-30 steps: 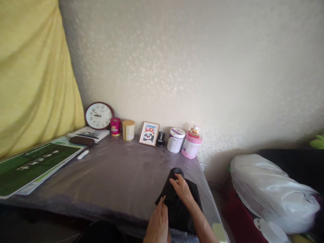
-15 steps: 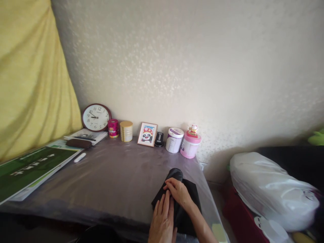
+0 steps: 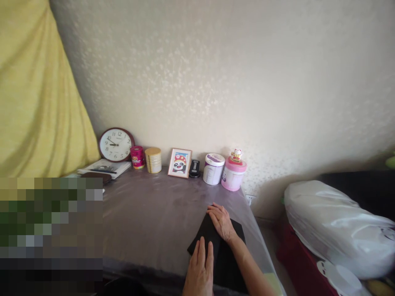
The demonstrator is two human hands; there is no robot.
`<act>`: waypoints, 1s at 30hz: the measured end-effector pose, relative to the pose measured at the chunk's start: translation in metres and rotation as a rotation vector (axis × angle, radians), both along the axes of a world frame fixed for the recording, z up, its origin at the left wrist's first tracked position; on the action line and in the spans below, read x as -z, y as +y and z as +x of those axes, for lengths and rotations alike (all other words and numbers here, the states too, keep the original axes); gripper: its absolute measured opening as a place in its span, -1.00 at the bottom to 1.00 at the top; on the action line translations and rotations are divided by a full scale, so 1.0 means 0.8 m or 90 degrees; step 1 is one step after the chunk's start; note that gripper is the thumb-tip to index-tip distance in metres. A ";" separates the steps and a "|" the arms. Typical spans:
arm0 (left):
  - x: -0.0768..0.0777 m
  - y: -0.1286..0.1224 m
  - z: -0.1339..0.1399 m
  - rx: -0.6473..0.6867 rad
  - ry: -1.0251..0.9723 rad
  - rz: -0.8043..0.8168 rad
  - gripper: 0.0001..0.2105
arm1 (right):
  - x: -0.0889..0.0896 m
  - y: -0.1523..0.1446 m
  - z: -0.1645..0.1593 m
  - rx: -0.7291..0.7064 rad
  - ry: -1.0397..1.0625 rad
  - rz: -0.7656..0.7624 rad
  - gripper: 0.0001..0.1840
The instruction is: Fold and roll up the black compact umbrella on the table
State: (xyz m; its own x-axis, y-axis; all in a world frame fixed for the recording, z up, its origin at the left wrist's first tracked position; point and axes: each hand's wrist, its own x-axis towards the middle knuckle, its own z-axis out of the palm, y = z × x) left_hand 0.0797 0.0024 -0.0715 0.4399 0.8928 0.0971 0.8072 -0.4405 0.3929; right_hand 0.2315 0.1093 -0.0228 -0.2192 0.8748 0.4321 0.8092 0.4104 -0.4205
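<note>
A piece of black folded fabric (image 3: 226, 259) lies near the right front corner of the table; its exact kind I cannot make out. My left hand (image 3: 200, 267) rests on its lower left part, palm down with the fingers stretched out. Across the fabric's far end lies my right hand (image 3: 221, 222), its fingers laid flat over the top edge. The right forearm crosses the fabric's right side and hides part of it.
Along the wall stand a clock (image 3: 115, 144), a magenta can (image 3: 137, 157), a yellow tub (image 3: 153, 160), a panda picture frame (image 3: 179, 163) and two tubs, one a pink tub (image 3: 233, 176). A white plastic bag (image 3: 336, 226) sits right of the table (image 3: 148, 222). Pixelation covers the lower left.
The rolled bulge at the fabric's far end now looks flattened. My right hand has moved a little farther away and up to that end. My left hand has drawn slightly apart from it.
</note>
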 end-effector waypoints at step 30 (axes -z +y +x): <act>-0.045 -0.015 -0.019 0.012 -0.150 -0.105 -0.07 | 0.005 -0.097 0.104 0.389 0.317 -0.199 -0.55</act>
